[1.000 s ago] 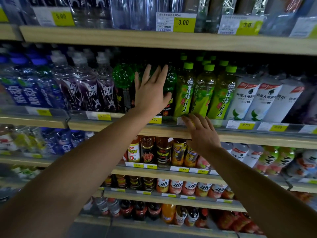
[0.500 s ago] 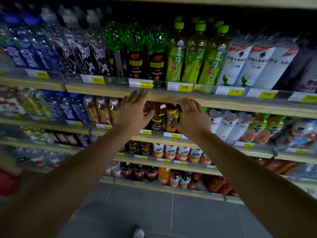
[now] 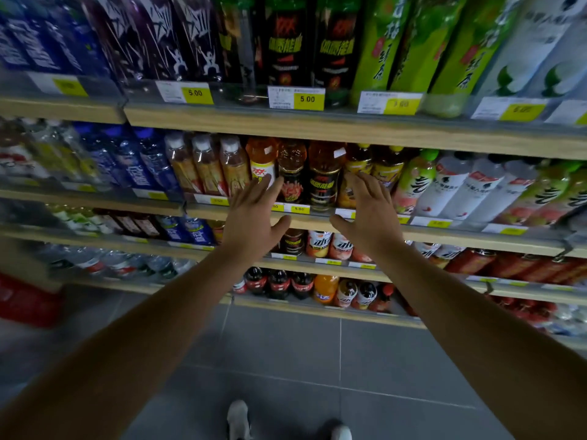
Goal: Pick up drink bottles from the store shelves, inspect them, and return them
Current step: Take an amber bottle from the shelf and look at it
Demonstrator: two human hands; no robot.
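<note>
Both our hands reach out with fingers spread, grasping nothing: our left hand and right hand hover in front of the amber plastic drink bottles with dark labels, which stand upright on the pale wooden shelf between them. Grey floor tiles lie below.
</note>
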